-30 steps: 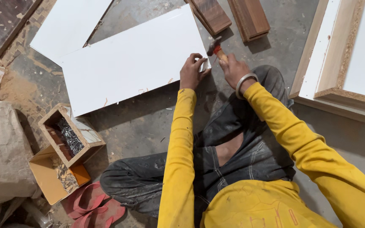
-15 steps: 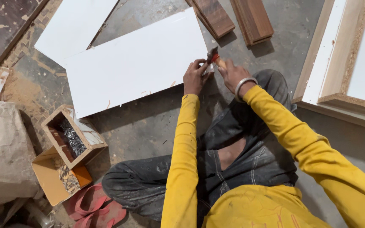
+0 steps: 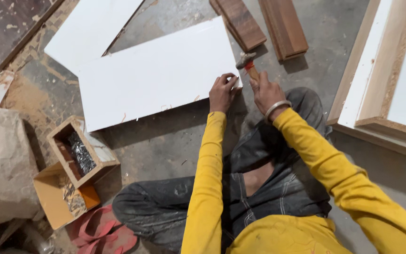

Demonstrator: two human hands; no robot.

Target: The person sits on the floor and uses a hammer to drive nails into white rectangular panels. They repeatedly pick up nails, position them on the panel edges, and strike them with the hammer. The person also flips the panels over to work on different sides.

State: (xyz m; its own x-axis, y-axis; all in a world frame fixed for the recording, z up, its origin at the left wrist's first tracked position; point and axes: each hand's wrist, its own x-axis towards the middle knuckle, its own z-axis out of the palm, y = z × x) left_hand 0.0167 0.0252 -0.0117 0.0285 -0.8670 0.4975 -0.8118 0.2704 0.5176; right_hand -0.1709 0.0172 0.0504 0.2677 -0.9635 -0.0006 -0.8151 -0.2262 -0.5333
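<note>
A long white board (image 3: 156, 73) lies on the concrete floor in front of me. My left hand (image 3: 222, 92) rests on its near right corner, fingers pinched together at the edge; whether something small is between them I cannot tell. My right hand (image 3: 265, 91) grips the wooden handle of a hammer (image 3: 246, 63), whose metal head hovers just above that same corner. Both arms are in yellow sleeves, and a metal bangle sits on my right wrist. I sit on the floor with my legs folded.
A second white board (image 3: 90, 30) lies at the far left. Two brown wood planks (image 3: 259, 26) lie beyond the hammer. A framed white panel (image 3: 381, 80) stands at right. Small boxes with nails (image 3: 78, 153) and red sandals (image 3: 99, 230) are at my left.
The hammer head has risen a little above the board's corner, then come back near it. My left hand stays pinched at the corner.
</note>
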